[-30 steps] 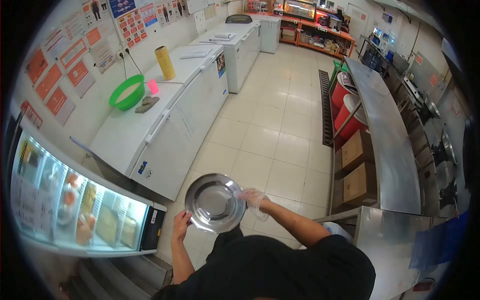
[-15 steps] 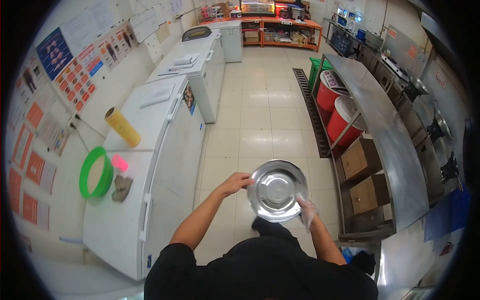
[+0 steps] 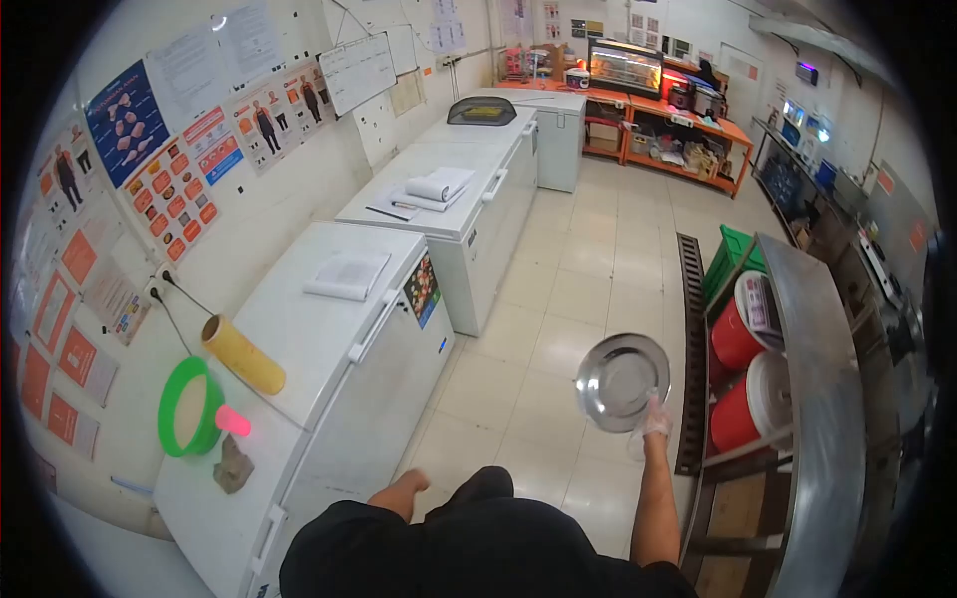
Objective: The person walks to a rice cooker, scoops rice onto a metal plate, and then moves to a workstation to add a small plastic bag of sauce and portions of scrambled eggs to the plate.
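A round, shiny metal dish with a wide rim is held out in front of me on the right. My right hand, in a clear plastic glove, is closed on its lower right rim. My left hand hangs low beside my body near the chest freezer, apart from the dish; it is blurred and its fingers cannot be made out. On the near freezer lid stand a green bowl with something pale inside, a pink cup, a crumpled grey-brown cloth and a yellow roll of wrap.
White chest freezers line the left wall, with papers on top. A steel table runs along the right, red bins beneath it. A floor drain grate lies beside it. An orange counter stands at the back.
My left hand has let go of the dish and dropped to my side. The dish, now in my right hand only, is held farther right. My view has turned left.
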`<state>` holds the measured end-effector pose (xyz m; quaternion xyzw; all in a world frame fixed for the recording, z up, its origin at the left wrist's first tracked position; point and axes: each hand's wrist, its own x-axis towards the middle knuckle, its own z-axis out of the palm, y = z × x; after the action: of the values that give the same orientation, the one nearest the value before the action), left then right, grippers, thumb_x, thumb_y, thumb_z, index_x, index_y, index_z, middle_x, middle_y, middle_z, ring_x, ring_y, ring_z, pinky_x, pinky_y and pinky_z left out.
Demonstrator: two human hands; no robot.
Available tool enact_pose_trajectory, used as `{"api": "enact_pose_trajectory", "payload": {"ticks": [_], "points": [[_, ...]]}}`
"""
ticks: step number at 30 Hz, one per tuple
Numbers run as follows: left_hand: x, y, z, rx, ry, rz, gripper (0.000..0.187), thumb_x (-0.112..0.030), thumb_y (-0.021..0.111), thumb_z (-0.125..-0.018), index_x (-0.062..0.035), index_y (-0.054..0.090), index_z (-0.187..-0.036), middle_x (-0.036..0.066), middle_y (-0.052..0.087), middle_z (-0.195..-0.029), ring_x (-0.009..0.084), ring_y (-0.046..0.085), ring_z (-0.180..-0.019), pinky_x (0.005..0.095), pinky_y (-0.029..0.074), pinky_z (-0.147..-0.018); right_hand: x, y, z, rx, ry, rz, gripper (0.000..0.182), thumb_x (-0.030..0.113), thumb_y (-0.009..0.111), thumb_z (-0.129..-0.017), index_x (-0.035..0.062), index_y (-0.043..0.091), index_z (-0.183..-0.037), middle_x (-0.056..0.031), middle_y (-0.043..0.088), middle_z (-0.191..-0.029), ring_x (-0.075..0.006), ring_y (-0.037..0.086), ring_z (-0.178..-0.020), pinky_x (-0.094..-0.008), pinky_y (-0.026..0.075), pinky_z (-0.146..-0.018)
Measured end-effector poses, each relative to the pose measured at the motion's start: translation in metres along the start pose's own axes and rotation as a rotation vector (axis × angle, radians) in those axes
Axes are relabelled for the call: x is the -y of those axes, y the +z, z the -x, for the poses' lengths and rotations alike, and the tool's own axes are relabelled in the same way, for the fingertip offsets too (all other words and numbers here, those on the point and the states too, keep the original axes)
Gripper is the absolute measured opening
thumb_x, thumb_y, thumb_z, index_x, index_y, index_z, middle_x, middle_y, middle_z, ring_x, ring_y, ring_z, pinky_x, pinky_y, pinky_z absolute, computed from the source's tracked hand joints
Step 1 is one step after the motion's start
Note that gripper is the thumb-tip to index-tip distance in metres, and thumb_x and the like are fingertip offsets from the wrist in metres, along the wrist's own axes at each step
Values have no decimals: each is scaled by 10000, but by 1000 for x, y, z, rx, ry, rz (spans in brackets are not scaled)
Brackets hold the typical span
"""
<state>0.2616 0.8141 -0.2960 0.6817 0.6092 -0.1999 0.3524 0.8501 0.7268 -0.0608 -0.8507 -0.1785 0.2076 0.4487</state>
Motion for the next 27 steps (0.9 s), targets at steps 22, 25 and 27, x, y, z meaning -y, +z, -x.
{"api": "enact_pose_trajectory", "payload": {"ticks": [22,25,27], "points": [[-721,-510,-647,-466,605,-146,392,-290,380,-906,1,638,-851,219,624,-933,355,592,-872,487,443,-796,-165,89,-353,510,616,733,371,289,610,-777,136,605,-1115,-132,545,-1190,-281,468,-1172,-437,351,-988],[-865,-587,-597,-268,502,354,426,-366,469,-837,18,639,-906,242,622,-898,396,592,-895,441,463,-833,-169,96,-478,473,602,756,363,276,610,-775,138,607,-1112,-129,551,-1183,-278,480,-1161,-425,363,-979],[-902,-577,-658,-315,520,147,390,-342,496,-822,15,642,-883,238,623,-857,382,597,-875,446,469,-806,-191,107,-577,417,585,834,358,267,610,-774,140,609,-1109,-127,555,-1179,-276,489,-1153,-416,372,-974]]}}
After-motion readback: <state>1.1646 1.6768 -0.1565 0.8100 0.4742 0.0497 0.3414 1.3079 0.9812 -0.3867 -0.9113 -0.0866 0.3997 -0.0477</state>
